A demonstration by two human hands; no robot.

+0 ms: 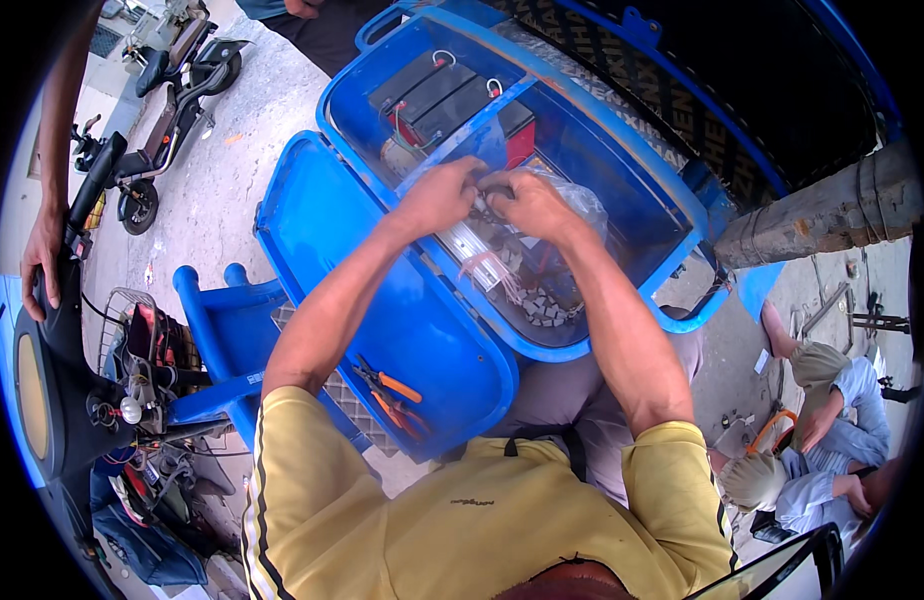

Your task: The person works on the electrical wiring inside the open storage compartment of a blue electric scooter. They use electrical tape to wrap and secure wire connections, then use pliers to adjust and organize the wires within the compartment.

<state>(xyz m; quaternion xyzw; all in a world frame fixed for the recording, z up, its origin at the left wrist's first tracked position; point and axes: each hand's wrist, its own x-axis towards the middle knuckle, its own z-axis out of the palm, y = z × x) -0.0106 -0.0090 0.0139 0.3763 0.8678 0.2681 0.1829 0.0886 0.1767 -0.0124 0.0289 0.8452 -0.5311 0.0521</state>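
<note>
My left hand (440, 198) and my right hand (532, 204) meet over an open blue storage box (650, 272). The fingers of both are closed, pressed together near each other; what they pinch is too small and hidden to name. Beneath and beside my right hand lies a clear plastic bag (574, 196). Below my hands, inside the box, are silvery metal strips (474, 250) and loose small pale pieces (550, 312). Black-and-red batteries (450, 92) with wires sit in the box's far section, behind a blue divider (502, 112).
The blue lid (327, 235) lies folded toward me, carrying orange-handled pliers (394, 386). A concrete-like post (827, 210) juts in at right. Another person's hand (42, 262) rests on a vehicle at left. Someone sits (832, 400) at lower right. Parked scooters (167, 110) stand far left.
</note>
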